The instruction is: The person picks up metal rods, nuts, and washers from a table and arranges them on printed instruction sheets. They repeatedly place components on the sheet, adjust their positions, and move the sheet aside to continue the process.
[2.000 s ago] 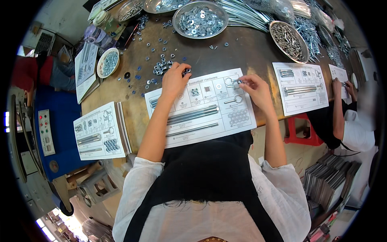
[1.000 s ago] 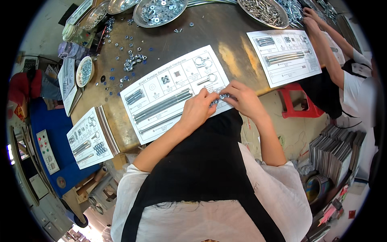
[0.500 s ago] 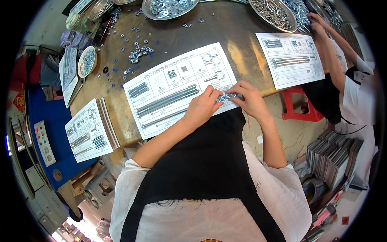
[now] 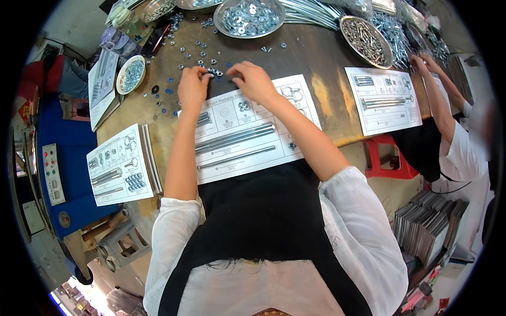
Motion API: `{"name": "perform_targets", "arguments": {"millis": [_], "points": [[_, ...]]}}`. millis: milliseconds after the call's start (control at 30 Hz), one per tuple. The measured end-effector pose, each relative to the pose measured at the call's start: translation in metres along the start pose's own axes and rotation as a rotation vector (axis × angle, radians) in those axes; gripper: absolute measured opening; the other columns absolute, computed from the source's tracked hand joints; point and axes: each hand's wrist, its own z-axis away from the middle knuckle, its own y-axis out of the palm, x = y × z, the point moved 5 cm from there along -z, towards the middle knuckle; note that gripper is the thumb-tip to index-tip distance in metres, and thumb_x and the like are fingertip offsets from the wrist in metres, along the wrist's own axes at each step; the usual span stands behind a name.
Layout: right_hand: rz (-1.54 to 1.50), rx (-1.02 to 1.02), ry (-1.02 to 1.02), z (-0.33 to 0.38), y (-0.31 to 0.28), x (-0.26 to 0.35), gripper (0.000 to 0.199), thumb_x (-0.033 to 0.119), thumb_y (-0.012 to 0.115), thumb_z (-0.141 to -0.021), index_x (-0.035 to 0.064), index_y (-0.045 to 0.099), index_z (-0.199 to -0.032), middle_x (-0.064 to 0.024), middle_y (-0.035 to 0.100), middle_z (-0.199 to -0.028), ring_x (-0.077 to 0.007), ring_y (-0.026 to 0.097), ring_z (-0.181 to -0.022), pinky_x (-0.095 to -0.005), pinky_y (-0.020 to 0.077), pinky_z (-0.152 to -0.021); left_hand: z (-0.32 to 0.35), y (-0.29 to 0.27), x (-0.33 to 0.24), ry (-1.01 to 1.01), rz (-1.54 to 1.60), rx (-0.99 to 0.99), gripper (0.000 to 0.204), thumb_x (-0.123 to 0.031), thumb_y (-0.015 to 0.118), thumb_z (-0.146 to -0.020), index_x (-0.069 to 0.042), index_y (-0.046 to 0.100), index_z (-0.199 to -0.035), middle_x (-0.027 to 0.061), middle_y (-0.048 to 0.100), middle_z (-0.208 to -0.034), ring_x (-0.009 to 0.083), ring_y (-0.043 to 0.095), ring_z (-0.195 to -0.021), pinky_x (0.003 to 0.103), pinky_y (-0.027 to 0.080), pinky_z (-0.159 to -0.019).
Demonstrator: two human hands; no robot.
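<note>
Both my hands reach over the far edge of a printed hardware sheet (image 4: 237, 159), at a small cluster of metal nuts (image 4: 213, 71) with blue inserts. My left hand (image 4: 193, 88) is at the left of the cluster, its thumb and fingertips closed on a nut. To the right, my right hand (image 4: 255, 82) hovers with thumb and bent fingers apart, nothing visible between them. My right forearm covers part of the sheet. Beside that forearm, a nut (image 4: 292, 145) lies on the sheet's lower right; the forearm may hide others.
Washers fill a metal bowl (image 4: 250, 21) at the back; bolts fill another bowl (image 4: 366, 42). Small parts lie in a white dish (image 4: 130, 75) at the left, near stacked sheets (image 4: 121, 166). At right, a co-worker's hands (image 4: 421, 62) work beyond a second sheet (image 4: 387, 118).
My hands have left the row of nuts at the sheet's right side and moved forward and left to the loose nuts. The view has shifted, showing more of the table's back.
</note>
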Motion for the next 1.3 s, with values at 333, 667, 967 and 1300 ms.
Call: {"name": "perform_targets", "arguments": {"millis": [333, 667, 967, 1300], "points": [[0.014, 0.095, 0.219, -0.037, 0.036, -0.016, 0.017, 0.015, 0.067, -0.084, 0.0061, 0.067, -0.098, -0.0106, 0.072, -0.088, -0.0316, 0.070, -0.089, -0.0422, 0.0550, -0.080, 0.014, 0.002, 0.006, 0.020, 0.052, 0.119, 0.018, -0.026, 0.076, -0.084, -0.008, 0.075, -0.086, 0.0106, 0.065, -0.093, 0.0307, 0.067, -0.088, 0.044, 0.052, -0.075], [0.215, 0.063, 0.040, -0.046, 0.036, -0.013, 0.023, 0.015, 0.072, -0.082, 0.0148, 0.070, -0.105, -0.0101, 0.063, -0.107, -0.0324, 0.064, -0.102, -0.0436, 0.0552, -0.085, -0.013, 0.021, -0.005, 0.359, -0.096, -0.037, 0.021, -0.019, 0.077, -0.083, -0.005, 0.070, -0.097, 0.0119, 0.067, -0.091, 0.0304, 0.067, -0.082, 0.040, 0.053, -0.071], [0.120, 0.120, 0.024, -0.050, 0.038, -0.020, 0.019, 0.017, 0.075, -0.081, 0.0147, 0.072, -0.100, -0.0114, 0.062, -0.101, -0.0325, 0.064, -0.095, -0.0430, 0.0524, -0.082, 0.004, 0.015, 0.031, -0.070, 0.193, 0.278, 0.023, -0.018, 0.081, -0.079, -0.001, 0.070, -0.090, 0.0115, 0.069, -0.070, 0.0238, 0.067, -0.064, 0.037, 0.053, -0.064], [-0.425, 0.210, 0.224, -0.018, -0.062, -0.029, 0.022, 0.016, 0.077, -0.085, 0.0091, 0.076, -0.106, -0.0070, 0.073, -0.089, -0.0103, 0.066, -0.083, -0.0250, 0.0522, -0.075, 0.015, 0.017, 0.006, 0.074, 0.238, 0.074, 0.019, -0.008, 0.076, -0.084, -0.002, 0.072, -0.102, 0.0109, 0.065, -0.086, 0.0226, 0.065, -0.073, 0.034, 0.053, -0.070]]}}
